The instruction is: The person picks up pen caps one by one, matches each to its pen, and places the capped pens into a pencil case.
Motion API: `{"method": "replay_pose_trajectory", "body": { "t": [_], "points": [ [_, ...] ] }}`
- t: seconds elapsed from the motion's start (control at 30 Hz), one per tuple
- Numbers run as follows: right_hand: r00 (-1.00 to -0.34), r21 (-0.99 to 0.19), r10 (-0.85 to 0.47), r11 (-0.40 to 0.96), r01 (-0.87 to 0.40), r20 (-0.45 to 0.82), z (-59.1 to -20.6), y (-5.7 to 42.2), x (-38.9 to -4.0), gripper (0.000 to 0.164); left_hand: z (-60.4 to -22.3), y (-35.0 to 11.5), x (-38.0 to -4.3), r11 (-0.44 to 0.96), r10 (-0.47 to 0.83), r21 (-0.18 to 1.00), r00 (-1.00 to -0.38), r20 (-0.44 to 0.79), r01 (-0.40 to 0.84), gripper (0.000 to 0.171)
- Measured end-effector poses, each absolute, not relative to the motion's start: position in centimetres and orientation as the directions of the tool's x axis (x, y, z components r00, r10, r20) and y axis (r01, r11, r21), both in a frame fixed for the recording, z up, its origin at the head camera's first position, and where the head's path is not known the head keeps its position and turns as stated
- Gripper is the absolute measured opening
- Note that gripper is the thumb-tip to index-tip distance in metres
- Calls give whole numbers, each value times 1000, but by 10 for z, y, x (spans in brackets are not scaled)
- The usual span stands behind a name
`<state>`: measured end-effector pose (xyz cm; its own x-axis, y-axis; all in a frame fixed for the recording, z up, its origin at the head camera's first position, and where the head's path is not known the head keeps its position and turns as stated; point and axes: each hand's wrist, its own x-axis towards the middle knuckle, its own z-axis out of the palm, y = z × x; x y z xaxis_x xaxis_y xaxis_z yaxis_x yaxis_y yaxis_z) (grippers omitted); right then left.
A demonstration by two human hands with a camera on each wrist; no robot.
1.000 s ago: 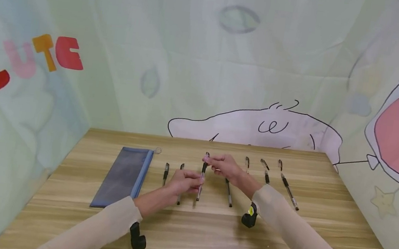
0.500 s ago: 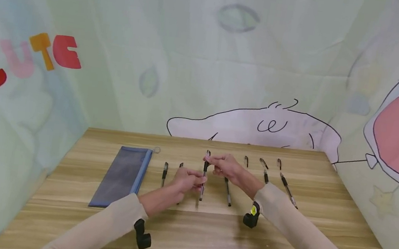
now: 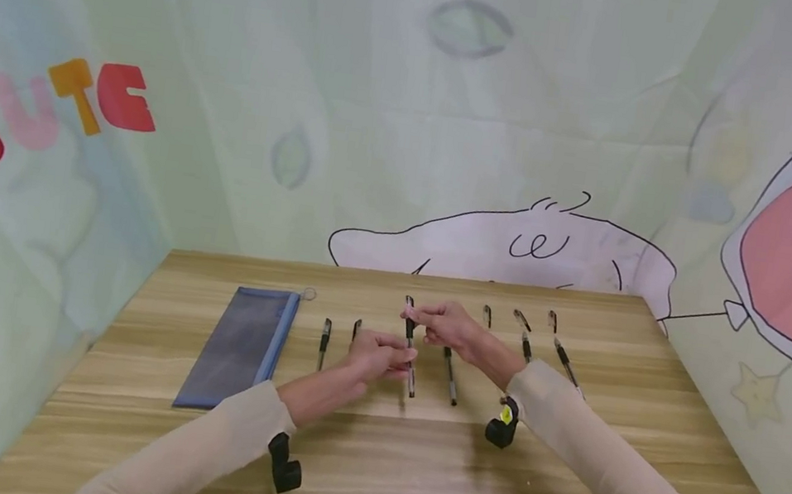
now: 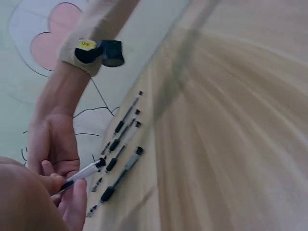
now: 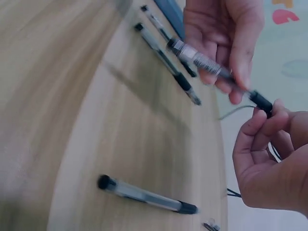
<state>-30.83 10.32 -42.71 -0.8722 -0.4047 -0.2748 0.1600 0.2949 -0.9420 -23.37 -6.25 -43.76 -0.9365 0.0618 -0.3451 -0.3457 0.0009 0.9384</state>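
In the head view, a clear-barrelled pen with a black grip [image 3: 410, 330] is held up between both hands over the table. My left hand [image 3: 376, 356] pinches its barrel [image 5: 204, 62] low down, between thumb and fingers. At the upper end, my right hand [image 3: 451, 327] pinches the pen near its cap, just above the black grip; those fingertips partly cover the cap. Two capped pens, one at the far left [image 3: 324, 343] and one partly behind the left hand [image 3: 357, 328], lie to the left. Uncapped pens [image 3: 450, 378] lie to the right, with loose caps [image 3: 487, 316] beyond them.
A blue-grey mesh zip pouch [image 3: 237, 347] lies flat at the left of the wooden table [image 3: 411, 474]. Two more uncapped pens [image 3: 564, 361] [image 3: 526, 347] lie partly behind the right forearm. Printed fabric walls [image 3: 378, 153] border the table's back and sides.
The pen's lower end has swung right, so it now slants the other way. My left hand has shifted slightly right with it. The right hand keeps its pinch near the top.
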Motion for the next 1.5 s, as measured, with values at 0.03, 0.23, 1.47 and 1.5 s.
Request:
{"method": "replay_pose_trajectory", "body": {
  "t": [0.03,0.23,1.47,1.5],
  "points": [
    [-871,-944,-413,295,146,-264,-426,104,-309,40,-437,-63,-234,10,73,941,-939,-337,-338,20],
    [-870,-952,-436,285,109,-230,-425,111,-311,39,-433,-68,-238,67,147,953,-941,-304,-297,20],
    [-842,-939,-486,337,66,-234,-445,201,-296,44,-455,-84,-255,324,124,920,-954,-272,-220,21],
    [-841,-941,-490,333,63,-230,-445,202,-296,45,-455,-84,-255,326,120,919,-955,-272,-221,21]
  ]
}}
